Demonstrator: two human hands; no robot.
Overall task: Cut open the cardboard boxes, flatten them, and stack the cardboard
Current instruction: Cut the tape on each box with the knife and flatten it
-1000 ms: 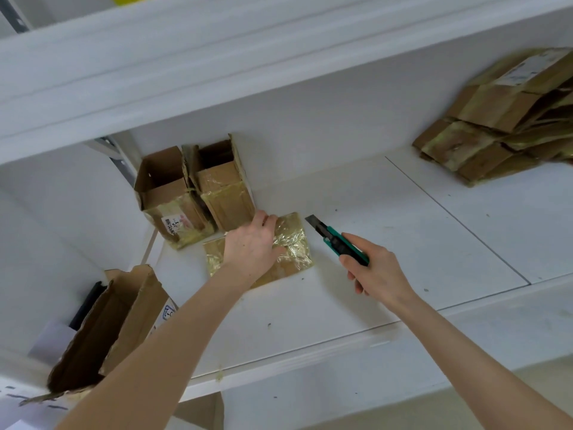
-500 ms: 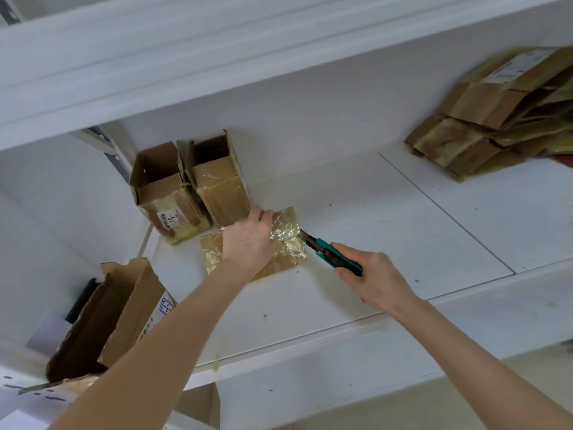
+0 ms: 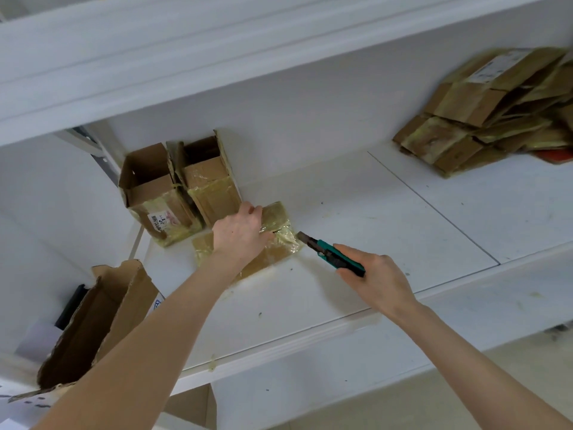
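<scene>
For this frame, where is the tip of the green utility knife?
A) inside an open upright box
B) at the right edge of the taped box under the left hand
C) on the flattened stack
B: the right hand holds the green utility knife, blade tip at the right edge of the taped box, held by the left hand.

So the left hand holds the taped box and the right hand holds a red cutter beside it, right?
The cutter is green, not red; the head view shows it. The left hand does hold the taped box, and the right hand holds the cutter.
</scene>
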